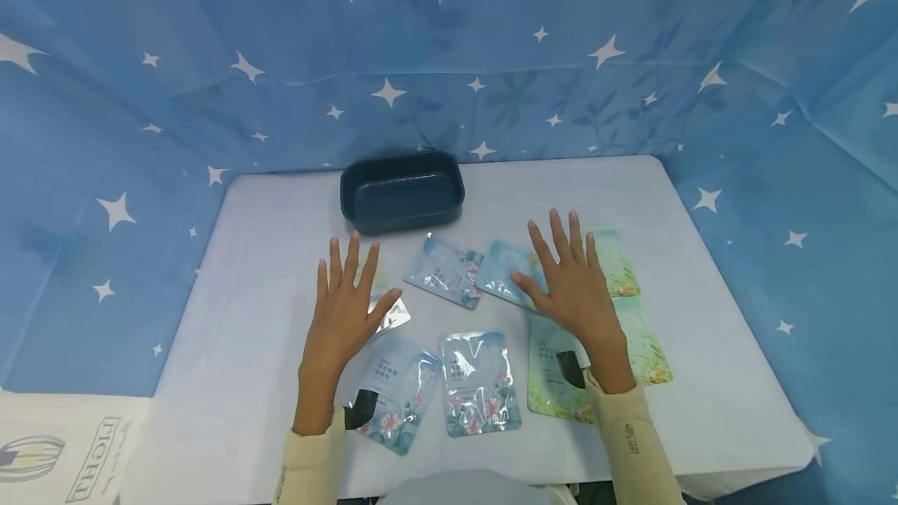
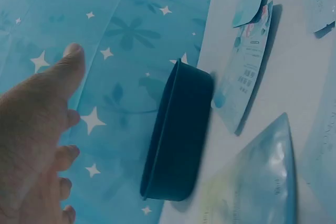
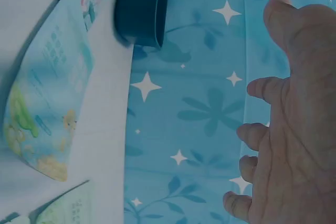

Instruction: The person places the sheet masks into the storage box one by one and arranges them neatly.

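Note:
My left hand is held over the table with its fingers spread and straight, holding nothing. Below it, partly hidden, lies a pale yellow and silver packet. A blue flowered packet lies near that wrist. My right hand, also spread and holding nothing, hovers over a light blue packet and some green packets. Another green packet is partly covered by the right wrist. Between the hands lie two more flat flowered packets, one farther back and one shiny packet nearer.
A dark blue-green rectangular bin stands at the back of the white-covered table. Blue star-patterned cloth hangs behind and at the sides. A printed pale cloth or bag is at the lower left.

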Motion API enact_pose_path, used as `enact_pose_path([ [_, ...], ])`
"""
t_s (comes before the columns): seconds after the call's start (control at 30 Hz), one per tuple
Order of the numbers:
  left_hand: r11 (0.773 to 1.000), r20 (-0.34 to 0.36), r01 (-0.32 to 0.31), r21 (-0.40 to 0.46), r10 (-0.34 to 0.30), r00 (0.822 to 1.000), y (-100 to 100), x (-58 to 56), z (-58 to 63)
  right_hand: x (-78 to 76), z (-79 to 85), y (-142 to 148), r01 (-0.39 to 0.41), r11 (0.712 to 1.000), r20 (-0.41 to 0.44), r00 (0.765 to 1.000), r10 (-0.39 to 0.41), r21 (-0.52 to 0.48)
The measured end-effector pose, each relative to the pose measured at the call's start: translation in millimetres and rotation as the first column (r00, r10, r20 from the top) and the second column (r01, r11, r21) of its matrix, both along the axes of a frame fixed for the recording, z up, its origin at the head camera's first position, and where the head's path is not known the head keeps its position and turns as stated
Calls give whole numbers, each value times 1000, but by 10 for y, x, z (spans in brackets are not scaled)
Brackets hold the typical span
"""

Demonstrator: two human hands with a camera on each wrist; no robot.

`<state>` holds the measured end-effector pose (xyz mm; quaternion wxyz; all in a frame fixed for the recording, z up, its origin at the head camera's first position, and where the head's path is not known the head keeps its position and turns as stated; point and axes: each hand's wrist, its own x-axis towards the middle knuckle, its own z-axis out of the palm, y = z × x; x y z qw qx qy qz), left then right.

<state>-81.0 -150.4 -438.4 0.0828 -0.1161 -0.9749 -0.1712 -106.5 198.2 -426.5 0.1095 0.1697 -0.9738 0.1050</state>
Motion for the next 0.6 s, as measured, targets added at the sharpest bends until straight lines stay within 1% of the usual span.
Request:
enact_pose_path([
  [0.07, 999, -11, 0, 49, 0, 1000, -20, -3, -26, 10, -44, 3, -3, 1000, -9, 1000, 3, -11],
  [0.13, 990, -31, -19, 140, 23, 999, -43, 1, -51, 24, -93, -2, -12, 999, -47, 999, 11, -34],
  [0.2, 969, -56, -48, 242, 64, 996, -69, 19, -80, 52, -155, -20, -22, 997, -82, 996, 16, -79],
  [0.27, 944, -70, -89, 319, 117, 991, -98, 58, -127, 97, -231, -41, -37, 991, -112, 993, 22, -130],
  [0.33, 925, -52, -136, 355, 165, 985, -119, 109, -183, 162, -312, -58, -45, 985, -125, 992, 24, -167],
  [0.43, 910, 0, -193, 368, 208, 978, -139, 179, -293, 258, -437, -56, -47, 983, -117, 993, 26, -177],
  [0.5, 896, 32, -208, 392, 213, 976, -137, 198, -372, 305, -509, -38, -36, 985, -104, 994, 19, -168],
  [0.57, 876, 52, -202, 438, 199, 979, -119, 184, -448, 335, -566, -4, -19, 987, -84, 996, 6, -159],
  [0.6, 861, 50, -189, 471, 188, 981, -103, 163, -488, 346, -585, 18, -9, 988, -72, 997, -2, -155],
])
